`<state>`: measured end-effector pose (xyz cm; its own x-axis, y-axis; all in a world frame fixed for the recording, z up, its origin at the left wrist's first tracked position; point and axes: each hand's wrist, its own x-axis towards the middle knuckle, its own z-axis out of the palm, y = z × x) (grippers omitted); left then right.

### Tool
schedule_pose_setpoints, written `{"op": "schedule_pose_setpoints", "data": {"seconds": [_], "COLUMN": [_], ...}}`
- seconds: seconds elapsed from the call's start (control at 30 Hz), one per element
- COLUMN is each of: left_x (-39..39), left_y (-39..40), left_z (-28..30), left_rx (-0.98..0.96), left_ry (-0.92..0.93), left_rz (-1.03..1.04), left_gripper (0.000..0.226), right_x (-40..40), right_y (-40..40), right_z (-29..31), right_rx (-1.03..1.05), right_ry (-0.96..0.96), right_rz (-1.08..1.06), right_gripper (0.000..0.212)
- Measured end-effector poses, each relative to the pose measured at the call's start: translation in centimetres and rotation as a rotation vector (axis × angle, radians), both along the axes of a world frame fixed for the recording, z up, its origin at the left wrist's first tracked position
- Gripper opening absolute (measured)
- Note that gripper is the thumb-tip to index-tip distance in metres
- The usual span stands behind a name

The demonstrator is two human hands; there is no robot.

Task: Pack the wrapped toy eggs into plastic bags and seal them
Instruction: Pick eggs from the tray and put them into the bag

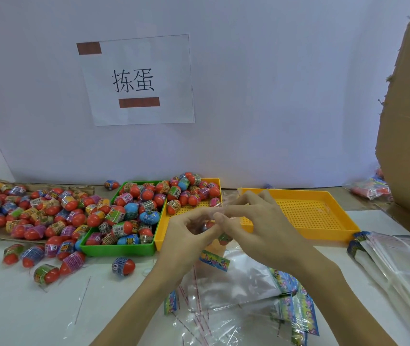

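Observation:
My left hand (pixel 186 236) and my right hand (pixel 254 226) meet above the table's middle and together pinch the top of a clear plastic bag (pixel 214 245). Wrapped eggs show through the bag below my fingers. A green tray (pixel 119 249) heaped with wrapped toy eggs (pixel 134 208) stands to the left. A narrow yellow tray (pixel 160 236) beside it holds more eggs at its far end. Many loose eggs (pixel 24 211) lie on cardboard at the far left, and one egg (pixel 123 266) lies alone on the table in front.
A wide yellow perforated tray (pixel 311 211) stands at the right. Empty bags with colourful header cards (pixel 288 303) lie under my forearms, and a stack of clear bags (pixel 403 265) lies at the right. A cardboard box (pixel 408 121) rises on the far right. Packed bags (pixel 368 189) lie behind.

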<state>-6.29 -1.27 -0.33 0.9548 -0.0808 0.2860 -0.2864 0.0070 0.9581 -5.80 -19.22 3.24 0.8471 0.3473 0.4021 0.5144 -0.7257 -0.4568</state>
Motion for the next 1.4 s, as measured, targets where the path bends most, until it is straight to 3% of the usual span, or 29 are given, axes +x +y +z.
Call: {"op": "schedule_pose_setpoints", "data": {"seconds": [0.33,0.57,0.8,0.93,1.0,1.2,1.4], "left_x": [0.1,0.4,0.9,1.2,1.5,2.2,2.5], "left_y": [0.0,0.2,0.5,1.5,2.1,2.8,2.9], "left_z": [0.1,0.0,-0.2,0.2,0.3,-0.3,-0.5], "left_rx": [-0.029,-0.053,0.133,0.074,0.014,-0.077,-0.087], "left_ry": [0.0,0.035,0.065,0.01,-0.029,-0.053,-0.054], "left_rz": [-0.029,-0.051,-0.077,0.04,0.146,0.337,0.362], "left_gripper": [0.021,0.021,0.02,0.014,0.012,0.012,0.02], "right_x": [0.3,0.6,1.1,1.5,2.2,5.8,9.4], "right_y": [-0.3,-0.4,-0.3,-0.2,-0.5,1.0,3.8], "right_z": [0.0,-0.2,-0.6,-0.7,-1.2,-4.1,-4.2], "right_rx": [0.155,0.171,0.16,0.451,0.495,0.098,-0.233], "right_ry": [-0.124,-0.163,-0.252,-0.293,-0.316,-0.137,-0.127], "right_rz": [0.051,0.057,0.041,-0.006,-0.088,-0.103,-0.11], "right_gripper": [0.015,0.009,0.005,0.014,0.013,0.02,0.032]}}
